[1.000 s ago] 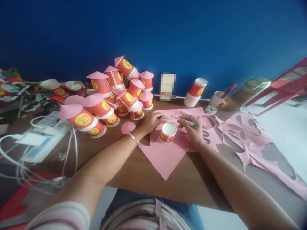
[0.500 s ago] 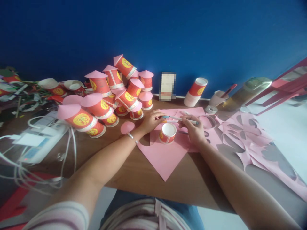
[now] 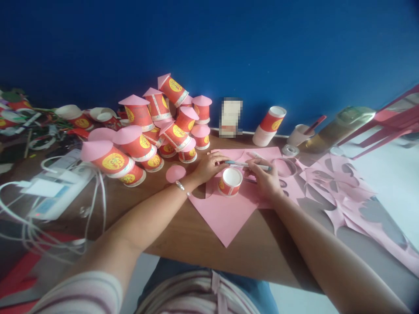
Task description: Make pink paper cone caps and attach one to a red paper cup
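Observation:
A thin white marker pen (image 3: 244, 164) with blue ends is held level between my hands. My right hand (image 3: 266, 178) is closed around its right part. The fingers of my left hand (image 3: 209, 168) close on the blue left end; whether that end is a loose cap I cannot tell. Just below the pen, a red-banded paper cup (image 3: 230, 182) stands with its white round face up on pink paper sheets (image 3: 225, 218). Left of my left wrist lies a small pink paper cone (image 3: 176, 173).
Several red paper-cup lanterns (image 3: 135, 114) with pink cone tops are piled at the left. A power strip (image 3: 49, 196) trails white cables. At the right are stacked cups (image 3: 269, 126), a tape roll (image 3: 290, 150), a bottle (image 3: 340, 126) and cut pink scraps (image 3: 347, 192).
The orange end seen by my left fingers earlier is now out of sight. Both hands keep nearly the same place, and the view has shifted slightly.

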A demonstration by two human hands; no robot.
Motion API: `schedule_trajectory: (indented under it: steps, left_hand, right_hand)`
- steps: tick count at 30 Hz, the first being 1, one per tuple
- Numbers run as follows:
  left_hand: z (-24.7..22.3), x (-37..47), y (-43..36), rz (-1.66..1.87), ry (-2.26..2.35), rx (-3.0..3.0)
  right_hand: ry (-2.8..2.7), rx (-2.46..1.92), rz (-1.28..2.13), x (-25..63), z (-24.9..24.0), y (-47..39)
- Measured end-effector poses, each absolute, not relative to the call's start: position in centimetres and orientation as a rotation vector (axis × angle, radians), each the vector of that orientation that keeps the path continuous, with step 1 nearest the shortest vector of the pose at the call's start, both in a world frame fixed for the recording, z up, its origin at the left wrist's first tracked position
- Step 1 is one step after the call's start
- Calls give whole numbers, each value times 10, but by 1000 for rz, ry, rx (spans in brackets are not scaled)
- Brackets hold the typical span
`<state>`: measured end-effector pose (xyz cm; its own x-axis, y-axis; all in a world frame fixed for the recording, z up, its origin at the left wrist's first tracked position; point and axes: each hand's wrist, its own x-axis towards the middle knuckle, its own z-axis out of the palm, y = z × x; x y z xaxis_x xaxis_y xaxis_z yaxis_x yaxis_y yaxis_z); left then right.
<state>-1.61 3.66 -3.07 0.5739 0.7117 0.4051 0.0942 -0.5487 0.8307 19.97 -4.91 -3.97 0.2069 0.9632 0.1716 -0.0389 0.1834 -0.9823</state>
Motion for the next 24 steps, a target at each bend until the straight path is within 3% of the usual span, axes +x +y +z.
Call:
schedule_trajectory:
  steps: [18,24]
  left_hand:
    - [-15,-21,28,679,665,1879]
    - [-13,-20,27,775,631,1974]
  right_hand:
    - [-964,-960,1223,200,-24,-48]
    - [-921,-962,1224,193,-25,-49]
